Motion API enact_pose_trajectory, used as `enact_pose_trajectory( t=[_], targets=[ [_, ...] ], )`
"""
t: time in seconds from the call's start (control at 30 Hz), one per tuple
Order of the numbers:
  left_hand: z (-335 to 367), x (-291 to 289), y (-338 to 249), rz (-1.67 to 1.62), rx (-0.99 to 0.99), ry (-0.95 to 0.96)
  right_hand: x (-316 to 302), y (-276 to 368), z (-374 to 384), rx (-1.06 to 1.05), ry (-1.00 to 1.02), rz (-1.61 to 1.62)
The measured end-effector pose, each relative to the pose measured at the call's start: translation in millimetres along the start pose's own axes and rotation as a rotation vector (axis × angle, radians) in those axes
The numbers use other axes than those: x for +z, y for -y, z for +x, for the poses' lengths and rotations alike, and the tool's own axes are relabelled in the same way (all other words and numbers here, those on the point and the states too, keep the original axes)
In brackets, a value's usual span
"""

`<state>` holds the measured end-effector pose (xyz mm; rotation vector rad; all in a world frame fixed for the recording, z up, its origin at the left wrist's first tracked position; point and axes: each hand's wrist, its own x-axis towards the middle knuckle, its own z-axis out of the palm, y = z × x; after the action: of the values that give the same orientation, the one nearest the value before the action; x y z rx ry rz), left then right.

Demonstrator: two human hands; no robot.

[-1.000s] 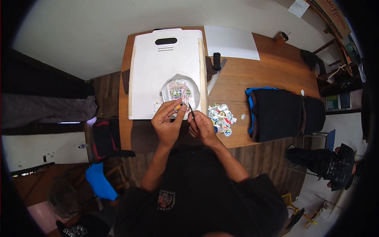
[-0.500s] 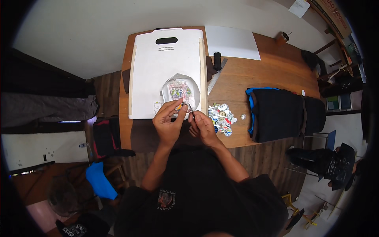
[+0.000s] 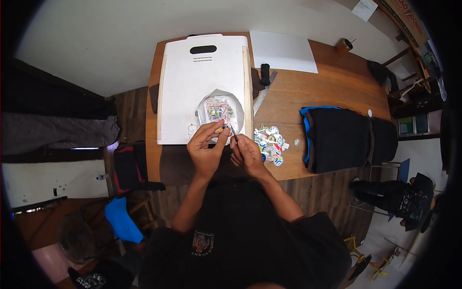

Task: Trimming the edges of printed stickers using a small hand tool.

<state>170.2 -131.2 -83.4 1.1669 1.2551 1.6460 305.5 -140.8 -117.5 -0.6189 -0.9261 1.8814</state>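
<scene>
Above the near edge of a white board [image 3: 180, 96], my left hand [image 3: 206, 149] pinches a small piece with yellow and dark marks [image 3: 220, 129] between thumb and fingers. My right hand [image 3: 249, 156] is closed around a slim dark tool [image 3: 234, 132], its tip close to that piece. The size hides whether the tool is small scissors or a blade. Just beyond my fingers, a round pale opening or tray [image 3: 237, 103] in the board holds printed scraps and clear wrapping [image 3: 217, 110]. A heap of colourful cut-out stickers [image 3: 271, 144] lies right of my right hand.
On the brown table [image 3: 332, 86] are a steel ruler [image 3: 263, 94], a black rolled item [image 3: 264, 74], a white sheet [image 3: 284, 50] and a cup [image 3: 343, 46]. Folded dark cloths [image 3: 337, 139] lie at the right. A person in black [image 3: 409, 200] is farther right.
The dark tool in my right hand has shifted very slightly at its tip. My left hand and the small piece stay almost where they were.
</scene>
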Motion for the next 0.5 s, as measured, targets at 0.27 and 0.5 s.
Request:
enact_pose_trajectory(
  t=[0.27,0.5],
  targets=[
    [-0.3,2.2,5.1,-0.042,0.014,0.001,4.3,3.5,-0.1,-0.009,-0.012,0.040],
    [-3.7,9.6,9.6,-0.087,0.030,-0.049,8.4,-2.5,0.7,-0.027,-0.044,0.086]
  ],
)
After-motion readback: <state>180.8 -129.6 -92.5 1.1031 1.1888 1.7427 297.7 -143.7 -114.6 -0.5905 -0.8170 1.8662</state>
